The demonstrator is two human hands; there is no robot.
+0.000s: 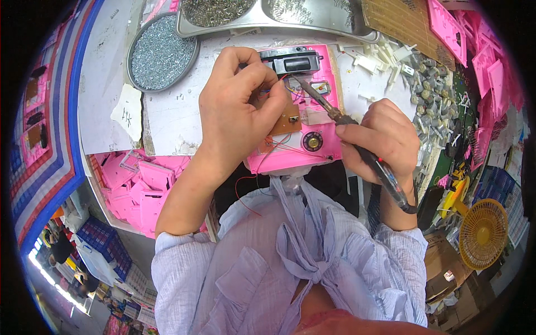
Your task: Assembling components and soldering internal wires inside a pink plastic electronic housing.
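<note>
In my right hand (382,142) is a soldering iron (374,159), held like a pen. Its metal tip points up and left, reaching thin wires beside a black plastic housing (296,62). My left hand (240,100) is closed, thumb and forefinger pinched on a thin red wire (283,77) close to the tip. Under both lies a pink plastic panel (329,153). It carries a brown circuit board (287,124), partly covered by my left hand, and a round black part with a brass-coloured centre (312,141). Loose red wires hang over the panel's near edge.
A round tray of small screws (163,53) stands at the left; a metal tray (279,25) with small parts is behind. White plastic pieces (368,61) and small grey motors (432,95) are heaped at the right. Pink panels (139,184) fill a box at the near left.
</note>
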